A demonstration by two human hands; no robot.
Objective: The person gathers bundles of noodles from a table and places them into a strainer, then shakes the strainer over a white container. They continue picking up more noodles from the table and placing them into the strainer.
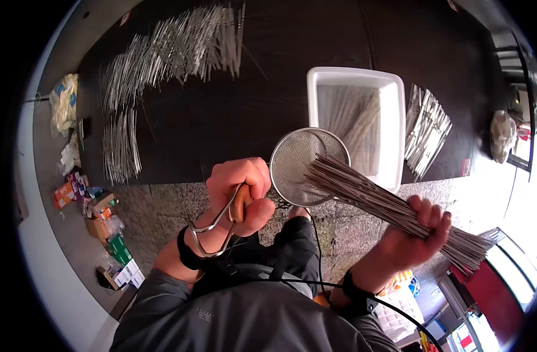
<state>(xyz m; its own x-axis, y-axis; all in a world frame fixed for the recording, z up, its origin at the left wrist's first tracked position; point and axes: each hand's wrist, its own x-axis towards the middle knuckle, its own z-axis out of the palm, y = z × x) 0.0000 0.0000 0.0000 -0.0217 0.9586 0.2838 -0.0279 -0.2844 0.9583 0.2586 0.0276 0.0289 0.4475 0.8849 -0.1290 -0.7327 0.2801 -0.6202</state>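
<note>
My left hand [240, 186] is closed around the wooden handle of a mesh strainer [292, 170]; a bent wire loop extends from the handle over the wrist. The strainer's round perforated bowl hangs at the table's front edge, overlapping the near left corner of a white plastic bin [356, 73]. My right hand [418, 234] is wrapped round a thick bundle of thin metal skewers [368, 198]. The bundle slopes, with its far ends inside the strainer bowl and its near ends fanning out past my hand. More skewers [365, 117] lie in the bin, which seems to contain liquid.
On the dark table [280, 35], a wide spread of loose skewers [180, 47] lies at the far left, with a smaller group [121, 146] nearer. Another pile [425, 132] sits right of the bin. A black cable [315, 246] runs across my body. Boxes [119, 249] stand on the left.
</note>
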